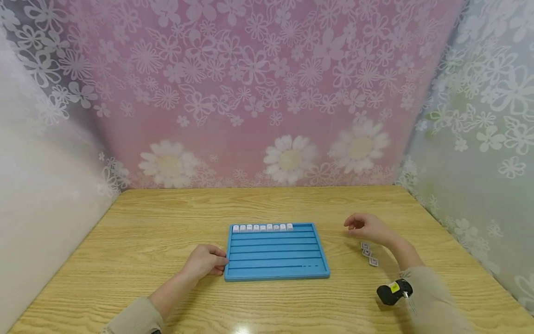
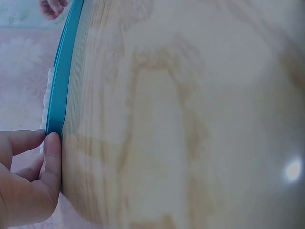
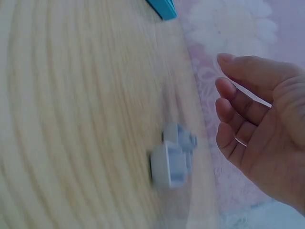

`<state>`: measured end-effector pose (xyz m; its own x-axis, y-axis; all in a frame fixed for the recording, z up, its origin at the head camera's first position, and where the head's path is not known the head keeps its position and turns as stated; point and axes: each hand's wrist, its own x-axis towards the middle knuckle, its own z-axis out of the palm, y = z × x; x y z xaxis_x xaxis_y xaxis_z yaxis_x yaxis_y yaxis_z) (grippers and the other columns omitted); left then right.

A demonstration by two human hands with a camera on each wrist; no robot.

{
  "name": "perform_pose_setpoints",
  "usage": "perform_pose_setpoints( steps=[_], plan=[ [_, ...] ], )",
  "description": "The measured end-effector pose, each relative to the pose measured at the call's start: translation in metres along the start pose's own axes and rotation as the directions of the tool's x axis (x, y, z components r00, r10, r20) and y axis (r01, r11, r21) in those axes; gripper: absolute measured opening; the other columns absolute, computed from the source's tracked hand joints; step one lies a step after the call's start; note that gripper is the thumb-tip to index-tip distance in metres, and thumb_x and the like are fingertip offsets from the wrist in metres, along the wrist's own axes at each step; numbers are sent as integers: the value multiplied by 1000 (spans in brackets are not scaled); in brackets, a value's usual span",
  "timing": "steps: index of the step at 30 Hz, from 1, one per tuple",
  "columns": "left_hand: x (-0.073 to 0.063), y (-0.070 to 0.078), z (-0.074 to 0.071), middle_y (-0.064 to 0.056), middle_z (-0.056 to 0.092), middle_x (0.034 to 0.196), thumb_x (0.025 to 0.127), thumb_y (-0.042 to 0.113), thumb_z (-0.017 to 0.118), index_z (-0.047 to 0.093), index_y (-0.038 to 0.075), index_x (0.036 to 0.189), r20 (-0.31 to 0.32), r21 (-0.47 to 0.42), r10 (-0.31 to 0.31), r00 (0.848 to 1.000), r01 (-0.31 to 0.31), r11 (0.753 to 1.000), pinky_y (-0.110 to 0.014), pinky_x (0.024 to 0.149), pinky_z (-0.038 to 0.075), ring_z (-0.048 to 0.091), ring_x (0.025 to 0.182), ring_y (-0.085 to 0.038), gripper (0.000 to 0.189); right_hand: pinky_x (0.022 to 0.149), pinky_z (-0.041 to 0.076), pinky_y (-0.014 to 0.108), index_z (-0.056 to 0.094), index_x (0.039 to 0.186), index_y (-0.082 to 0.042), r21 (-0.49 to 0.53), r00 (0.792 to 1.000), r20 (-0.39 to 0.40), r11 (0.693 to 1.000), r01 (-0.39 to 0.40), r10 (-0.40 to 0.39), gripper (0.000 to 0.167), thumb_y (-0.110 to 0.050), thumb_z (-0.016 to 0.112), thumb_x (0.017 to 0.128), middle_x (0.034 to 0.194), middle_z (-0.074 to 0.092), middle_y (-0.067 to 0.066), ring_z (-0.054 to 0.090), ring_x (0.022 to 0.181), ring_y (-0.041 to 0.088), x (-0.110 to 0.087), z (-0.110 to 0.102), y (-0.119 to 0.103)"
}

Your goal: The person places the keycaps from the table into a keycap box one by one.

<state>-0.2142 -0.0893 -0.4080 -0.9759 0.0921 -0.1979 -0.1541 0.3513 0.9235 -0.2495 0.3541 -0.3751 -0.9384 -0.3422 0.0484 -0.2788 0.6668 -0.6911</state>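
A blue ridged tray (image 1: pixel 275 255) lies on the table, with a row of several white keycaps (image 1: pixel 263 228) along its far ridge, from the left corner toward the right. My left hand (image 1: pixel 204 260) holds the tray's left edge; in the left wrist view, thumb and forefinger pinch the blue rim (image 2: pixel 66 62). To the right, my right hand (image 1: pixel 369 228) hovers above the table with loosely bent fingers and nothing in them. Three loose keycaps (image 1: pixel 373 262) lie close below it. The right wrist view shows hollow undersides on these keycaps (image 3: pixel 162 164).
The wood-grain table (image 1: pixel 167 213) reaches back to a pink flowered curtain (image 1: pixel 250 93), and pale curtains hang at both sides. A black wrist camera (image 1: pixel 392 292) sits on the right sleeve. The tray's corner (image 3: pixel 164 8) shows at the top of the right wrist view.
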Motion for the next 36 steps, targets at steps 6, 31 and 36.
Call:
perform_pose_setpoints(
  steps=[6, 31, 36],
  plan=[
    [-1, 1, 0, -11, 59, 72, 80, -3, 65, 63, -10, 92, 0, 0, 3, 1000, -3, 1000, -30, 57, 55, 56, 60, -17, 14, 65, 49, 26, 56, 108, 11, 28, 1000, 28, 1000, -3, 2, 26, -5, 60, 88, 93, 58, 14, 52, 79, 13, -19, -11, 15],
    [0, 0, 0, -12, 58, 72, 80, -4, 65, 63, -10, 91, -3, 6, 9, 1000, -9, 1000, -30, 56, 55, 56, 60, -16, 13, 71, 48, 24, 56, 115, 6, -16, 987, 161, 1000, -18, 20, 39, -10, 68, 82, 108, 59, 15, 54, 91, 17, -31, -11, 34],
    [0, 0, 1, -11, 58, 71, 80, -4, 65, 63, -10, 91, -3, 12, 8, 1000, -8, 1000, -29, 56, 55, 56, 60, -16, 13, 70, 46, 25, 58, 112, 4, -37, 986, 165, 999, -24, 30, 35, -9, 68, 81, 104, 60, 12, 51, 86, 18, -27, -8, 33]
  ],
)
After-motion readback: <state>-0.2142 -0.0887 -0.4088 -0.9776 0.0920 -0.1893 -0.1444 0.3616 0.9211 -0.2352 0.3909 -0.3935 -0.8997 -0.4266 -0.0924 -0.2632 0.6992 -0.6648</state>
